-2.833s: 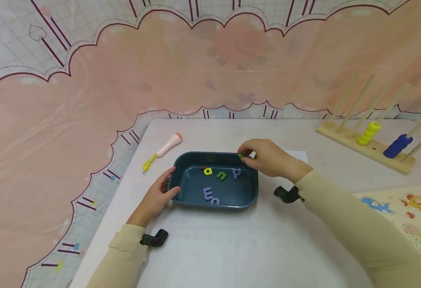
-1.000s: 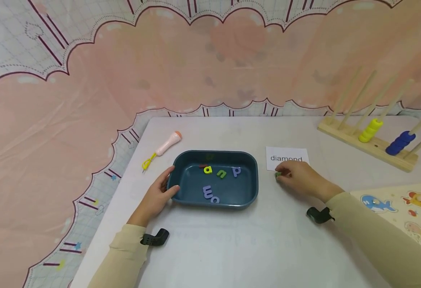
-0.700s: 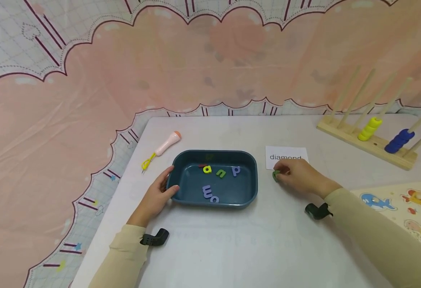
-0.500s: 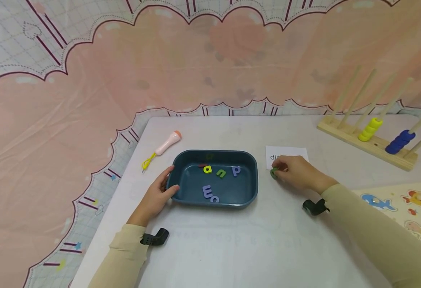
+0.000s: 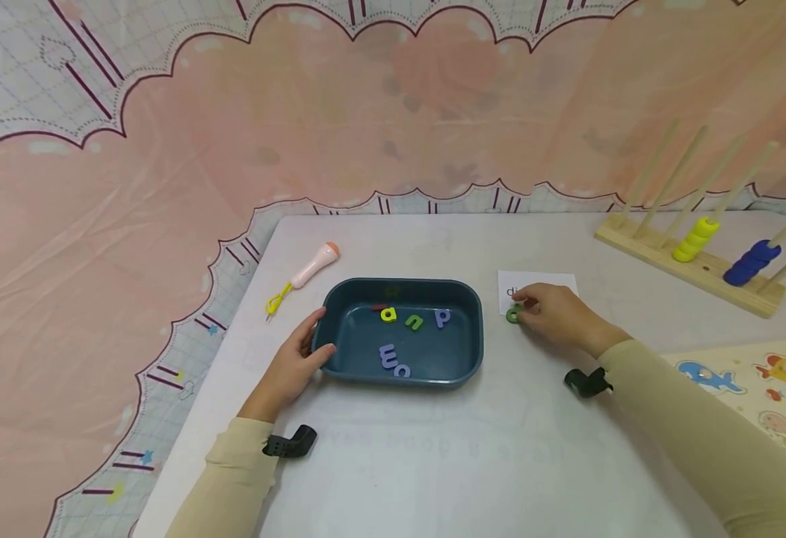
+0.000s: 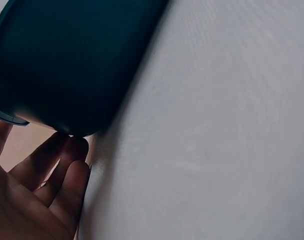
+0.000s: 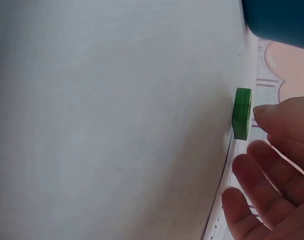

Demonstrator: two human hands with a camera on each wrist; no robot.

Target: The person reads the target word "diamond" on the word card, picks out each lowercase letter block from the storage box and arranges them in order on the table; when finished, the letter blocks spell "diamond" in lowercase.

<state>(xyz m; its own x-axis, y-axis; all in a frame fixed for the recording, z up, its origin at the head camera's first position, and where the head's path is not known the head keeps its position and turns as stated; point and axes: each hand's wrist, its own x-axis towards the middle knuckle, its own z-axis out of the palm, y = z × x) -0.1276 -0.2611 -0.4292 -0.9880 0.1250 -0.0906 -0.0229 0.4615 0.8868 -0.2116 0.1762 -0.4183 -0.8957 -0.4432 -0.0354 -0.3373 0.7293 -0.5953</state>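
Observation:
A dark blue tray [image 5: 400, 377] stands mid-table. My left hand [image 5: 290, 366] holds its left end, thumb over the rim and fingers on the outer wall; in the left wrist view the fingers [image 6: 74, 165] touch the wall from outside. A green letter [image 5: 512, 314] lies on the table at the lower left corner of a white word card [image 5: 554, 279]. Beside this letter is my right hand [image 5: 564, 317], covering most of the printed word. In the right wrist view the thumb stands slightly apart from the green letter [image 7: 242, 114], the other fingers loosely bent.
Inside the tray lie a yellow letter [image 5: 388, 314], a green n [image 5: 414, 322], several purple letters [image 5: 388, 356] and a red piece [image 5: 379, 307]. A pink stick toy [image 5: 315, 265] lies back left. A wooden bead stand [image 5: 689, 265] and a picture board [image 5: 743, 396] are on the right.
My right hand has carried the green letter from above the tray's right rim to the card's lower left corner and now stands off it. The left hand has stayed on the tray.

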